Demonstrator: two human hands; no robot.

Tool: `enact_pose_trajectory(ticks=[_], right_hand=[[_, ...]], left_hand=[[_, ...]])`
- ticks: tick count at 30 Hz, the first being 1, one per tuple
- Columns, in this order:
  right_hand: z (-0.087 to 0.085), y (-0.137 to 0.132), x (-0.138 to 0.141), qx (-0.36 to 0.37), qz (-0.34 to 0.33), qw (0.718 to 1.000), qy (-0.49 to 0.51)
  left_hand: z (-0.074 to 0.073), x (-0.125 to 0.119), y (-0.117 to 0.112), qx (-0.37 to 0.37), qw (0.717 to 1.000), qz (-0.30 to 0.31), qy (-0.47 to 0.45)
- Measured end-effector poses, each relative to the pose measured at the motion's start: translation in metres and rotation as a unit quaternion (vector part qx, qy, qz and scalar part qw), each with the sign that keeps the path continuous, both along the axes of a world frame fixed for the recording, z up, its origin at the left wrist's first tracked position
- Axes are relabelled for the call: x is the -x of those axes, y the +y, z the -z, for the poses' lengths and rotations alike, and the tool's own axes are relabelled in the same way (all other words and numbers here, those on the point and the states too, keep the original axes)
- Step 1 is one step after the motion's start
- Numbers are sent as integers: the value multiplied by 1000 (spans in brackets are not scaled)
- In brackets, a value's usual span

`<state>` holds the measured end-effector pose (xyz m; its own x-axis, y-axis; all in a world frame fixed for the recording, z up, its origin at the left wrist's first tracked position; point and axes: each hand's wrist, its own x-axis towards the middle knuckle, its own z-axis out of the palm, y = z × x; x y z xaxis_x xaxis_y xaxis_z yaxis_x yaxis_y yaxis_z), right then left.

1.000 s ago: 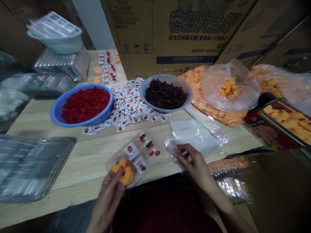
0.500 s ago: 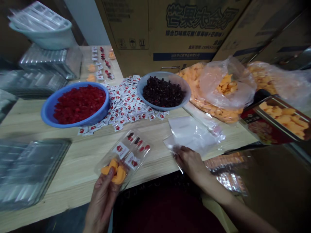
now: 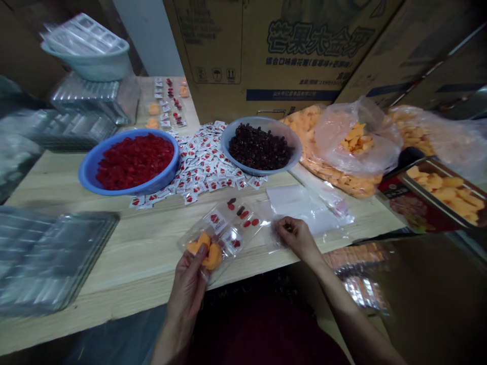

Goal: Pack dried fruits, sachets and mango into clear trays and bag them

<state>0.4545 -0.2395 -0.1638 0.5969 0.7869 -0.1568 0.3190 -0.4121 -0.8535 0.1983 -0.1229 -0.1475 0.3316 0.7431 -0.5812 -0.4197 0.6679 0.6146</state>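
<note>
My left hand [image 3: 189, 286] grips the near end of a clear plastic tray [image 3: 224, 230] filled with orange dried fruit pieces, small red-and-white sachets and a few red and dark berries. It holds the tray tilted just above the wooden table [image 3: 133, 253]. My right hand [image 3: 297, 237] is closed in a pinch on the edge of a clear plastic bag [image 3: 304, 210] that lies flat on the table. The far end of the tray sits at the mouth of that bag.
A blue bowl of red fruit pieces [image 3: 129, 162], a pile of sachets [image 3: 205, 165] and a grey bowl of dark berries [image 3: 261, 146] stand behind. Bags of orange fruit [image 3: 342, 147] lie at right, stacks of empty clear trays [image 3: 49, 258] at left, cardboard boxes [image 3: 266, 50] at the back.
My left hand has carried the filled tray to the right, up to the bag. My right hand has closed on the bag's edge and drawn it a little toward the tray.
</note>
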Motion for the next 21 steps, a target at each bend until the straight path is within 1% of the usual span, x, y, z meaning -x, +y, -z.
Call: enact_pose_trajectory(ticks=[2, 4, 5, 7, 9, 11, 14, 16, 18, 21], right_hand=[[-7, 2, 5, 18, -28, 998, -46], [-12, 7, 14, 53, -47, 990, -125], [-13, 11, 20, 79, -52, 980, -174], [-12, 21, 33, 134, -57, 952, -269], [-10, 31, 42, 174, -68, 925, -329], [-9, 38, 45, 207, -93, 909, -350], [-13, 41, 36, 257, -127, 894, -346], [-17, 39, 27, 270, -141, 893, -331], [-21, 37, 23, 264, -150, 900, -313], [-20, 35, 27, 262, -134, 901, -319]], left_hand=[[0, -6, 1, 0, 1000, -2, -9], [2, -6, 2, 6, 1000, -12, -9], [3, -4, 3, 11, 1000, -17, -6], [5, 1, 3, 20, 999, -26, 6], [7, 7, 4, 21, 999, -32, 17], [7, 13, 5, 15, 999, -36, 22], [6, 20, 7, 12, 998, -53, 30], [4, 22, 8, 17, 997, -67, 29], [2, 24, 8, 23, 997, -75, 25], [0, 25, 8, 32, 996, -83, 25]])
